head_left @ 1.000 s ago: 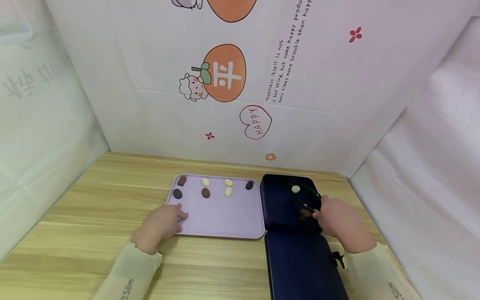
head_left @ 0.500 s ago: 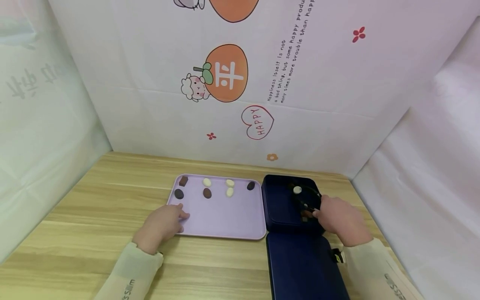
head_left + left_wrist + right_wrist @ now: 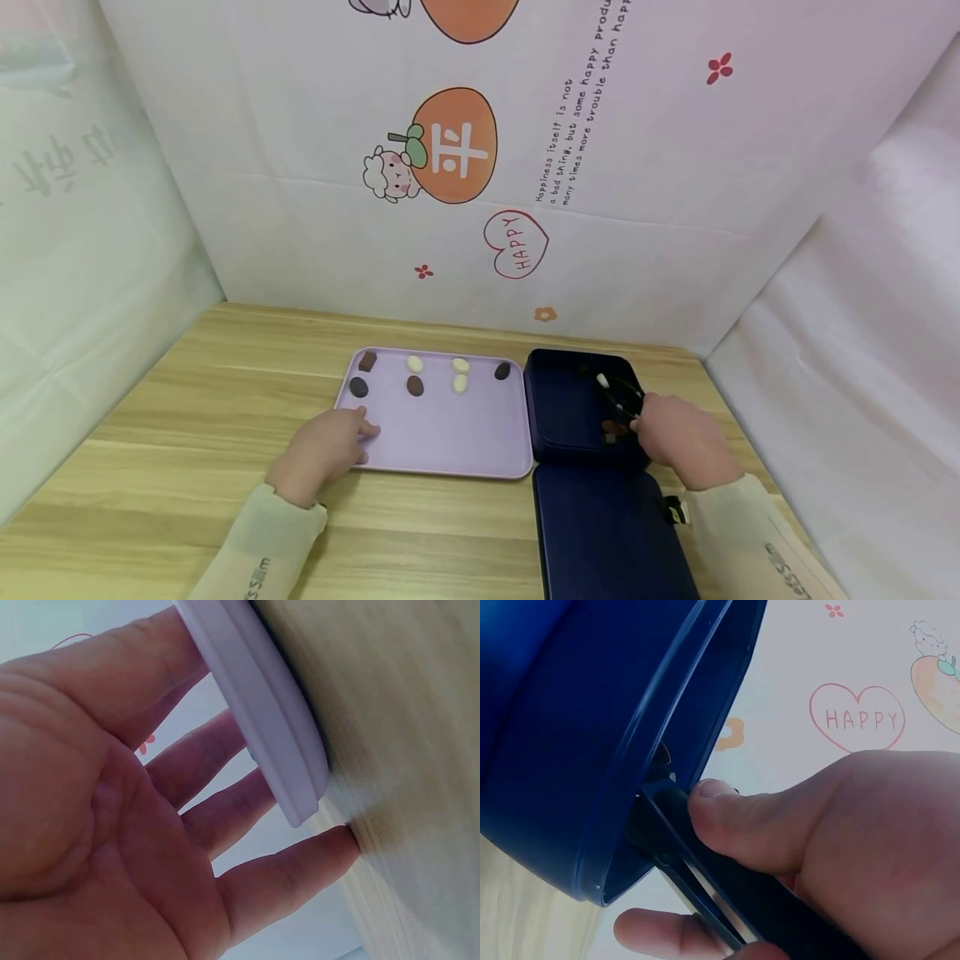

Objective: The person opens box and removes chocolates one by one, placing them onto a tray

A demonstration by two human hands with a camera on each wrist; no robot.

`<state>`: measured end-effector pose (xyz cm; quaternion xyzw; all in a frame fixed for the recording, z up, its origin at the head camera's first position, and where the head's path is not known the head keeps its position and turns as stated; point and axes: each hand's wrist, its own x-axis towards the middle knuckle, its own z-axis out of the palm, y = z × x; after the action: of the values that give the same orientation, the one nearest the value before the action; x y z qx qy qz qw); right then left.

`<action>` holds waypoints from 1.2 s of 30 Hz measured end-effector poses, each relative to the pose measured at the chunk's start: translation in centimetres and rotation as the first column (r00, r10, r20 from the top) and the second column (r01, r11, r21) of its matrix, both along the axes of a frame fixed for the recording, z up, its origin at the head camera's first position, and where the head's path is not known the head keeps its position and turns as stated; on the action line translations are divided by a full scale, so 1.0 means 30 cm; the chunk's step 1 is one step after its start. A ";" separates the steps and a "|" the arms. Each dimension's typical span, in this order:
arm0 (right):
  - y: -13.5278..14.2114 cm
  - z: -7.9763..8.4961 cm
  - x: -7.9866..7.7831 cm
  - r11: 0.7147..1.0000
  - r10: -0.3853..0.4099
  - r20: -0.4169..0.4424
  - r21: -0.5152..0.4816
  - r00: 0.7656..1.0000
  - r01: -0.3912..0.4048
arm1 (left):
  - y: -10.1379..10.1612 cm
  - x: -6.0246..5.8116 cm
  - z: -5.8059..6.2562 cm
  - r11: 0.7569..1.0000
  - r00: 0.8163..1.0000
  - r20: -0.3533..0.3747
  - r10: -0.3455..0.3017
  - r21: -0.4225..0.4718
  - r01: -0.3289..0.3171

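white piece [image 3: 602,381] sat right of middle in box [image 3: 557,408], at tips of tongs [image 3: 769,901], long axis slanted; right hand [image 3: 681,437], nearer, clamped tongs; left hand [image 3: 321,450], fingers apart, touched tray [image 3: 450,442] left of box.

The table [image 3: 427,533] with light, yellowish wood grain is carrying a pale purple rectangular tray [image 3: 450,442] with rounded corners. Just beside the tray's right edge, a deep, rounded, dark navy-blue rectangular box [image 3: 558,410] is standing open, and a flat dark navy-blue lid [image 3: 611,537] is lying in front of the box.
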<state>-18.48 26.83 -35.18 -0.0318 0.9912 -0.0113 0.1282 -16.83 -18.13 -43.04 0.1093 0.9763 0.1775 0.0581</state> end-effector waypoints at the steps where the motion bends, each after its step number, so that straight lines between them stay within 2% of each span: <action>1: 0.001 0.001 0.002 1.000 -0.001 0.000 -0.001 1.000 0.001 | 0.001 0.000 0.001 1.000 1.000 0.000 -0.001 0.000 0.001; 6: 0.005 0.012 0.007 0.999 0.028 0.000 0.021 1.000 -0.028 | 0.004 0.003 0.008 1.000 1.000 0.011 0.006 0.001 -0.006; 11: -0.003 0.023 0.014 0.994 0.101 0.008 0.029 0.995 -0.101 | 0.005 0.006 0.014 1.000 1.000 0.010 0.007 0.003 -0.007; 15: -0.017 0.027 0.022 0.982 0.165 0.052 -0.096 0.985 -0.160 | 0.004 0.008 0.016 1.000 1.000 0.007 0.007 -0.001 -0.007; 18: -0.026 0.025 0.024 0.961 0.202 0.093 -0.211 0.975 -0.179 | 0.002 0.008 0.014 1.000 1.000 0.005 0.006 -0.004 -0.006; 21: -0.028 0.018 0.025 0.951 0.203 0.108 -0.257 0.973 -0.170 | 0.002 0.006 0.012 1.000 1.000 -0.002 0.000 -0.005 0.000; 27: -0.003 0.009 0.024 0.960 0.185 0.050 -0.222 0.982 -0.170 | 0.003 0.005 0.011 1.000 1.000 0.003 0.000 -0.003 0.000; 36: 0.027 0.019 0.040 0.972 0.130 0.023 -0.202 0.991 -0.123 | 0.008 0.009 0.022 1.000 1.000 0.000 -0.009 -0.019 0.009</action>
<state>-17.29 27.63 -34.60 -0.1074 0.9785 -0.1033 0.1427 -16.58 -17.89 -42.39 0.1130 0.9775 0.1677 0.0598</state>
